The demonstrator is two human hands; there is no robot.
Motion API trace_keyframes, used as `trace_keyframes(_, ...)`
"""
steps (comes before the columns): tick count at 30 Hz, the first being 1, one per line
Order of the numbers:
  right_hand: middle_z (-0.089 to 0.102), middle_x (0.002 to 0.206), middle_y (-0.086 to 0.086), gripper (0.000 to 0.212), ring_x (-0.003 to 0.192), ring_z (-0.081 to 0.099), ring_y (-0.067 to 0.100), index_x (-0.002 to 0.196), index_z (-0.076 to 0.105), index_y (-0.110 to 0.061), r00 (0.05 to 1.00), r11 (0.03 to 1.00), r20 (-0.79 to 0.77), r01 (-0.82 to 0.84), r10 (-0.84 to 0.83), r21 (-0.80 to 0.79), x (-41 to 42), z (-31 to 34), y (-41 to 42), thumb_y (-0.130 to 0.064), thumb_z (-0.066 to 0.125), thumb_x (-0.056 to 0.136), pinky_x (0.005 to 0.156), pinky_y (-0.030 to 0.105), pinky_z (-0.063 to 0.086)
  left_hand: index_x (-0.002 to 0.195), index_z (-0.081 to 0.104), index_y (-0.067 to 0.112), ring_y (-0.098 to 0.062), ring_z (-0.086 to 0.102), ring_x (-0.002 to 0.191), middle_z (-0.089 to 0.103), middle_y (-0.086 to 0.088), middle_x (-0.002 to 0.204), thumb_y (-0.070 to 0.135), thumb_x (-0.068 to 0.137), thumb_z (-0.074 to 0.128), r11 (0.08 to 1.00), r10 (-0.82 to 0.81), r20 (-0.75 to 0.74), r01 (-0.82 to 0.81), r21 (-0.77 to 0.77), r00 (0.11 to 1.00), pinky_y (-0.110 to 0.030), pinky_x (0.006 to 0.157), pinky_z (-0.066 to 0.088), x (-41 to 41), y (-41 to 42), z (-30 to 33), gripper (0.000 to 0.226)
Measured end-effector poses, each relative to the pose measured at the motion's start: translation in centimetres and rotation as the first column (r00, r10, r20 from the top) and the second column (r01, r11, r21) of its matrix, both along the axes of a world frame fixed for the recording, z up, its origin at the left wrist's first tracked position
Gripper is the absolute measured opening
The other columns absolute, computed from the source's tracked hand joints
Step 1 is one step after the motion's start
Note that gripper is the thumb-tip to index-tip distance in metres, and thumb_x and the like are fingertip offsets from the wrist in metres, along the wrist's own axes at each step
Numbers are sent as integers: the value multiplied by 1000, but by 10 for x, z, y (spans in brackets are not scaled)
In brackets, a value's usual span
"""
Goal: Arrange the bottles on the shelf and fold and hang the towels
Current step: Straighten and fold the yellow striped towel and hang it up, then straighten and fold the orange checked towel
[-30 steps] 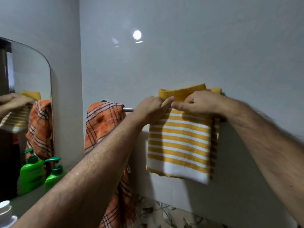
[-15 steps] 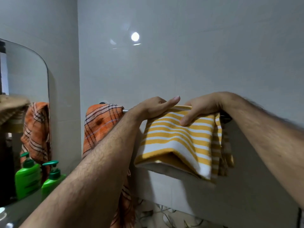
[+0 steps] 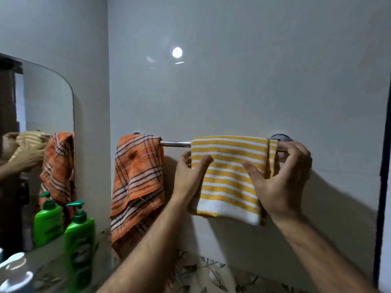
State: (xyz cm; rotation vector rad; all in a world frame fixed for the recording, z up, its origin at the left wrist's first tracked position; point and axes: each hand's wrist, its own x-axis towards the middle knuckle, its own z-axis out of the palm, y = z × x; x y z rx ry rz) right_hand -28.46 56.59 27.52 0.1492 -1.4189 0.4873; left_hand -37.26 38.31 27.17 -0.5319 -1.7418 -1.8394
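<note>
A folded yellow-and-white striped towel (image 3: 229, 166) hangs over the chrome towel bar (image 3: 175, 143) on the wall, at its right end. My left hand (image 3: 190, 174) grips the towel's left edge, thumb in front and fingers behind. My right hand (image 3: 279, 178) holds its right edge, thumb on the front and fingers curled behind near the bar's right mount (image 3: 281, 138). An orange plaid towel (image 3: 137, 182) hangs over the bar's left end. A green pump bottle (image 3: 79, 248) stands on the shelf at lower left.
A mirror (image 3: 42, 115) on the left wall reflects the towels, my hands and the green bottle. White round containers (image 3: 14, 271) sit at the bottom left corner. A dark vertical edge (image 3: 384, 166) runs down the far right. Floral-patterned tiles (image 3: 211, 273) lie below the towels.
The yellow towel went from held above the bar to draped over it and hanging flat. Both hands slid down from the top to its side edges.
</note>
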Motion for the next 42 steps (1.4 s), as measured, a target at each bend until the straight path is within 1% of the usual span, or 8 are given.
trace_keyframes(5, 48, 118, 13, 97, 110, 48, 31, 125, 43, 0, 969, 942, 7, -237, 246, -239, 14, 12, -11, -65, 78, 62, 96, 49, 44, 134, 44, 11, -22, 69, 104, 67, -11, 120, 61, 55, 84, 921, -388, 32, 389, -34, 921, -37, 85, 57, -6, -1, 3, 102)
trace_keyframes(10, 45, 122, 2, 104, 111, 52, 23, 126, 33, -16, 913, 865, 115, -324, 392, -382, 8, 2, -2, -73, 78, 52, 98, 41, 47, 107, 69, 35, -18, 71, 101, 74, 1, 109, 41, 69, 85, 879, -455, -8, 448, -164, 890, -23, 76, 57, -5, -8, -1, 41)
trace_keyframes(13, 62, 122, 0, 101, 108, 64, 18, 124, 39, -24, 659, 668, 269, -481, 702, -568, -2, 5, -5, -63, 84, 42, 94, 41, 54, 109, 65, 25, -11, 72, 93, 76, 7, 102, 29, 74, 84, 905, -392, 1, 385, -178, 920, -17, 72, 55, -4, -9, -7, 40)
trace_keyframes(18, 77, 95, 0, 39, 79, 75, 10, 100, 71, -18, 383, 548, 392, -589, 837, -594, -8, 14, 9, -19, 88, 65, 60, 21, 57, 113, 62, 22, -12, 72, 96, 75, 6, 104, 27, 71, 86, 924, -352, 11, 349, -157, 936, -18, 74, 55, 0, -10, -12, 49)
trace_keyframes(23, 74, 87, -8, 24, 67, 71, -1, 94, 67, -21, 490, 639, 412, -551, 768, -536, -8, 0, 24, -11, 81, 77, 52, 12, 51, 116, 58, 25, -13, 71, 98, 74, 2, 106, 44, 55, 89, 968, -210, 2, 208, -142, 978, -37, 87, 57, 5, -2, -25, 71)
trace_keyframes(29, 67, 109, 0, 50, 97, 68, 19, 120, 53, -15, 557, 768, 531, -411, 638, -491, -1, -9, 14, -13, 80, 79, 74, 27, 53, 108, 50, 45, 2, 68, 95, 71, 15, 104, 49, 51, 90, 970, -113, 46, 120, -210, 993, -20, 80, 55, 14, -17, -45, 71)
trace_keyframes(36, 31, 154, 24, 89, 143, 28, 41, 150, 27, -1, 950, 994, 308, 78, -51, -77, 40, -25, -39, -31, 74, 81, 113, 52, 25, 127, 54, 26, 6, 63, 99, 67, 15, 107, 40, 75, 81, 926, 32, -36, -43, -375, 999, -18, 86, 54, 34, -46, -57, 60)
trace_keyframes(42, 54, 130, 16, 39, 122, 52, 31, 118, 61, -4, 932, 922, 189, -343, 310, 179, 48, -10, -101, -23, 66, 84, 101, 43, 46, 106, 65, 24, 3, 62, 81, 67, 11, 95, 34, 85, 72, 799, 433, -295, -514, -311, 852, -12, 69, 50, 52, -91, -54, 24)
